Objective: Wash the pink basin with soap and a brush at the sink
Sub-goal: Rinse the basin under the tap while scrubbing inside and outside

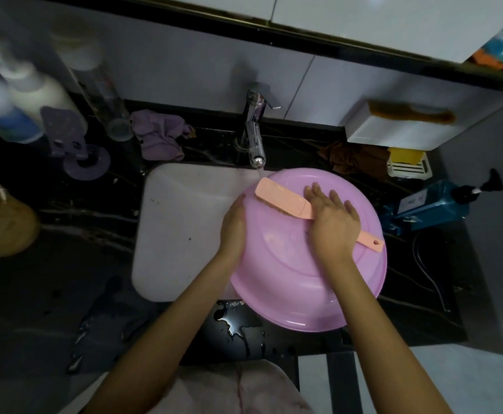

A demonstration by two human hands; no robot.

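ok so pink round plastic basin point(304, 279) sitting bottom-up, tilting over right part of white sink point(178, 228), near rim hanging over dark surface point(65, 264).

Left hand point(234, 228) curling round basin's left rim, steadying it. Right hand point(332, 222) lying flat across peach long-handled plastic brush point(283, 198), fingers spread, pressing rather than wrapping.

Key bit: brush axis running diagonal. Head pointing far-left under chrome tap point(254, 135), water running. Handle tail sticking out near-right past right hand. Next scrub probably going along that line imo.

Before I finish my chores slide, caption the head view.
Left hand grips the pink basin while right hand presses a brush onto it under the running tap.
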